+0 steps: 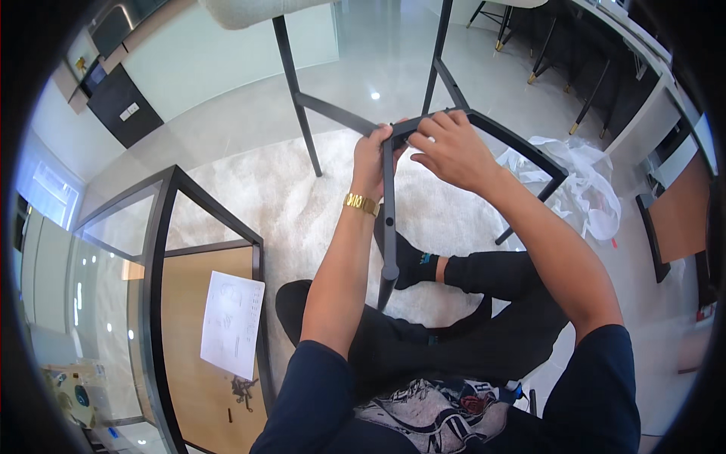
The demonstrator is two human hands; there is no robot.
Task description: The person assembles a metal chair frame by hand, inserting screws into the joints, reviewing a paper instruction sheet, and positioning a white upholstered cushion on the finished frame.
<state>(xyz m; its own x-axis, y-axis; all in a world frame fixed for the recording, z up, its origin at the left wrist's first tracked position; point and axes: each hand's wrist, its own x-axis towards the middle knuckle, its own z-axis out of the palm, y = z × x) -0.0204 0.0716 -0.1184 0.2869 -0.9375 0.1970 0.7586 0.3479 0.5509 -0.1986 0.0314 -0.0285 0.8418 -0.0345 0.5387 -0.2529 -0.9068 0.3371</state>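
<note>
A black frame of slim legs and joined bars (514, 135) stands before me, its upper legs rising toward a pale padded seat (257, 9) at the top edge. My left hand (370, 157), with a gold watch on the wrist, is wrapped round the frame where several bars meet. My right hand (452, 151) lies over the short crossbar just right of it, fingers curled down and a ring on one finger. Whether a small part sits under the right fingertips is hidden. One bar with a round hole (389, 222) runs from the left hand toward my legs.
On my left stands a glass-sided black table (168, 250); a white printed sheet (233, 325) and a pile of dark screws (242, 391) lie on its tan shelf. A pale rug (249, 181) lies beneath. Crumpled white plastic (590, 193) is at right, with stools (541, 60) behind.
</note>
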